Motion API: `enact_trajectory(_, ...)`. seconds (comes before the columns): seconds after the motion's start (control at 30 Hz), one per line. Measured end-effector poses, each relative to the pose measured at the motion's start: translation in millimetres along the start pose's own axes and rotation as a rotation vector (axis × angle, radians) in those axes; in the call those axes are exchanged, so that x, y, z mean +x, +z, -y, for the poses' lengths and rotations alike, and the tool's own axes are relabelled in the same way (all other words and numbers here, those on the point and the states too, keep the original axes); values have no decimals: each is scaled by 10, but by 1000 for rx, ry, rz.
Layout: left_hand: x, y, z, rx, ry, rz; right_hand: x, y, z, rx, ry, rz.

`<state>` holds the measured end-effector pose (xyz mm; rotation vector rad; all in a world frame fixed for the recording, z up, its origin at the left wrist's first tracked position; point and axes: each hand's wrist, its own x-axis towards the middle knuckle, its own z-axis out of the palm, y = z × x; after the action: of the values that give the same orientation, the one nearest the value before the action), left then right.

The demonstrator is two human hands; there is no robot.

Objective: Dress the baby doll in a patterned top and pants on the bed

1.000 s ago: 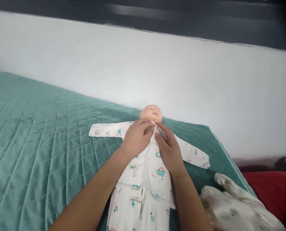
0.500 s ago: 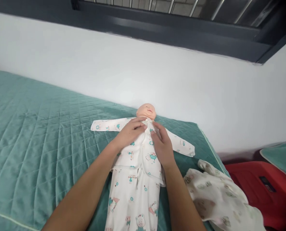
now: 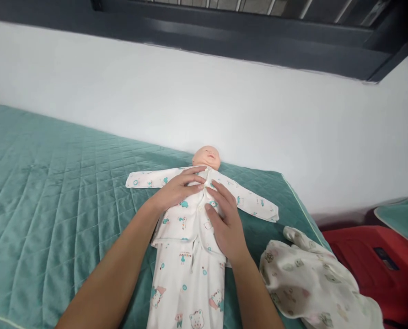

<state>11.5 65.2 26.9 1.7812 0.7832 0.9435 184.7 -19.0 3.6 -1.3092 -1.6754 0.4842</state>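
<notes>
Doll (image 3: 206,157) in printed jacket (image 3: 192,219), face-up on quilted cover (image 3: 67,192).
Left hand (image 3: 181,186) and right hand (image 3: 226,219) touch the jacket's front (whether either pinches fabric, I cannot tell).

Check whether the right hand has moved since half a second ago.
Yes. Judged against the doll's head by the wall, the right hand has shifted down the printed shirt, away from the head and toward the camera.
</notes>
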Motion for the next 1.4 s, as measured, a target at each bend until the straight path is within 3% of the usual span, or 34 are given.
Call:
enact_trajectory(0.53, -10, 97, -84, 274, 76, -55, 26, -8, -6, 137, 62, -1)
enact_trajectory(0.8, 1, 62, -51, 168, 65, -37, 25, -15, 3, 251, 118, -30)
enact_trajectory(1.03, -107, -132, -81, 144, 42, 206, 50, -106, -92, 304, 89, 80)
enact_trajectory(1.2, -160, -233, -61, 142, 78, 347, 46, -117, -95, 182, 47, 106)
enact_trajectory(1.4, -148, -278, -17, 95, 70, 413, 64, -95, -97, 93, -8, 103)
